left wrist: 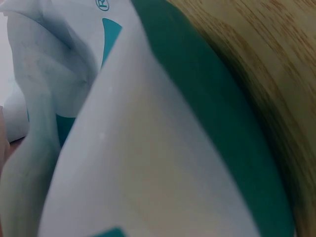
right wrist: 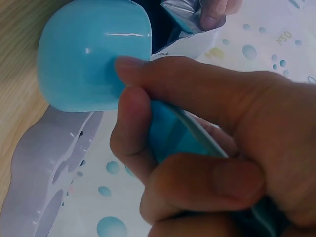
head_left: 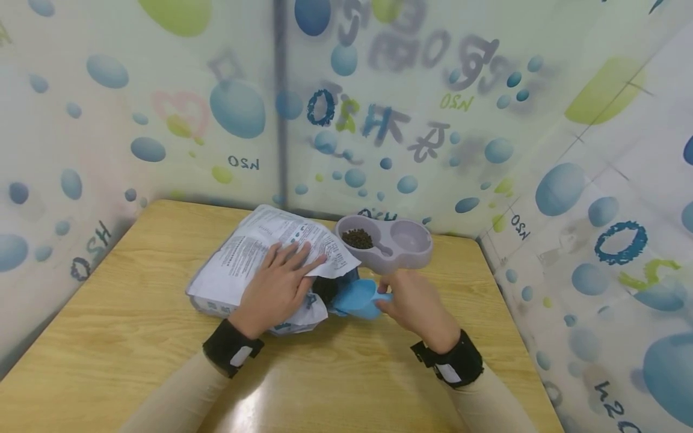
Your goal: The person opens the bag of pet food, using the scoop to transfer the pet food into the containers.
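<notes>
A white printed bag (head_left: 238, 258) lies on its side, its mouth facing right with dark contents inside. My left hand (head_left: 276, 288) rests on top of it, fingers spread across the paper near the mouth. In the left wrist view the bag's white and teal side (left wrist: 143, 148) fills most of the picture. My right hand (head_left: 417, 304) grips a blue scoop (head_left: 357, 299) by its handle, thumb and fingers curled round it. The scoop's bowl (right wrist: 94, 59) is right at the bag's mouth. In the right wrist view a left-hand fingertip (right wrist: 210, 19) touches the bag's silver-lined edge.
Behind the scoop stands a grey double bowl (head_left: 390, 258). Brown kibble (head_left: 357, 239) lies in its left compartment; the right one shows its bare bottom. The wooden table (head_left: 119, 288) meets patterned walls (head_left: 227, 90) at the back and sides.
</notes>
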Available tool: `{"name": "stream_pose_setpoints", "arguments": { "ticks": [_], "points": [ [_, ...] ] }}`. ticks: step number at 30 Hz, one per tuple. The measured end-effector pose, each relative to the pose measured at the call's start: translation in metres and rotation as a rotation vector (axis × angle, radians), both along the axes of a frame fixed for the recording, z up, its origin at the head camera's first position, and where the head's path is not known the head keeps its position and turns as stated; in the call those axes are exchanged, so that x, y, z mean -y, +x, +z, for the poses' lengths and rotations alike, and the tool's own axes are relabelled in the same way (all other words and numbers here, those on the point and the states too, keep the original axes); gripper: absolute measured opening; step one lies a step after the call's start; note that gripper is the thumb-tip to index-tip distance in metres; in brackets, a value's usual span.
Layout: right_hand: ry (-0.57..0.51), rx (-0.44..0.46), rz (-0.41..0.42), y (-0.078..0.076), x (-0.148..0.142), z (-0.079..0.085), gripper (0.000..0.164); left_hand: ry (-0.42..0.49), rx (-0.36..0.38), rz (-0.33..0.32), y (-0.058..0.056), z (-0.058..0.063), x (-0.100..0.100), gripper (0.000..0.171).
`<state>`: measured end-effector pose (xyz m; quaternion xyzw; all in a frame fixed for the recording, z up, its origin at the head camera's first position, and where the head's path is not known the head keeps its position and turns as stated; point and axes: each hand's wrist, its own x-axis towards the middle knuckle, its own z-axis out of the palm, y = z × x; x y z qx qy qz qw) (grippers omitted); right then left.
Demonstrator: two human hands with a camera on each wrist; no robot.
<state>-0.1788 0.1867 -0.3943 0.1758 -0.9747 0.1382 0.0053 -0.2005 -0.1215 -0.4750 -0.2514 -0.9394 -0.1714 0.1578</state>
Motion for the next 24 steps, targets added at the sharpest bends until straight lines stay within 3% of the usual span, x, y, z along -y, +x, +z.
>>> {"name": "stream_pose_setpoints", "arguments": {
  "ticks": [11, 24],
  "points": [
    [-0.016, 0.019, 0.004, -0.004, 0.011, -0.002, 0.018, -0.032, -0.007, 0.006, 0.001, 0.002, -0.001, 0.051],
    [-0.077, -0.033, -0.008, -0.006, 0.009, -0.020, 0.020, -0.040, -0.006, 0.009, 0.001, 0.002, -0.001, 0.052]
  ]
}}
